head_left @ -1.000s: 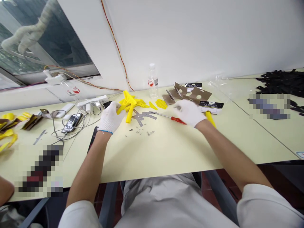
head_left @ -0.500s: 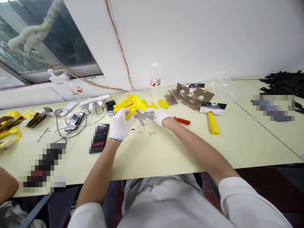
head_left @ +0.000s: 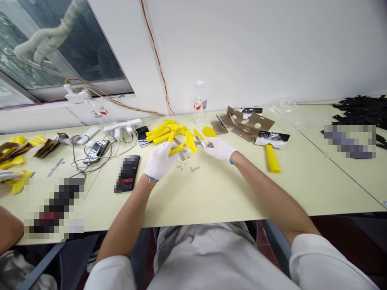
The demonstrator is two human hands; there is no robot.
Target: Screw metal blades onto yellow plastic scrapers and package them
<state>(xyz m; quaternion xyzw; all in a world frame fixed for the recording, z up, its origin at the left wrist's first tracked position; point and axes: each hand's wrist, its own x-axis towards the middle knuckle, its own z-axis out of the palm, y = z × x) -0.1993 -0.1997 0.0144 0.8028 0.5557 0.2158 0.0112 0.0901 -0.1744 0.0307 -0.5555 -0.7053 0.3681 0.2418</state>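
My left hand (head_left: 160,161), in a white knit glove, is closed around the handle of a yellow plastic scraper (head_left: 190,141), its wide head pointing right. My gloved right hand (head_left: 220,149) pinches a flat metal blade (head_left: 198,140) just right of that head, with a small gap between them. Below the scraper, more grey blades (head_left: 182,155) lie on the table, partly hidden. Small screws (head_left: 194,169) are scattered in front of them. Several yellow scraper handles (head_left: 157,133) are piled behind my left hand. Small flat yellow pieces (head_left: 209,131) lie behind my right.
A plastic bottle (head_left: 200,104) stands by the wall. Brown card packaging (head_left: 244,129) and a carded yellow handle (head_left: 273,159) lie right. Left are a phone (head_left: 128,173), tangled cables (head_left: 81,161) and a co-worker's gloved hand (head_left: 7,175). Black parts (head_left: 359,108) are heaped far right.
My left hand has brought the scraper away from the pile, its head now turned right. My right hand has lifted a blade from the table and covers the orange-red tool's spot.
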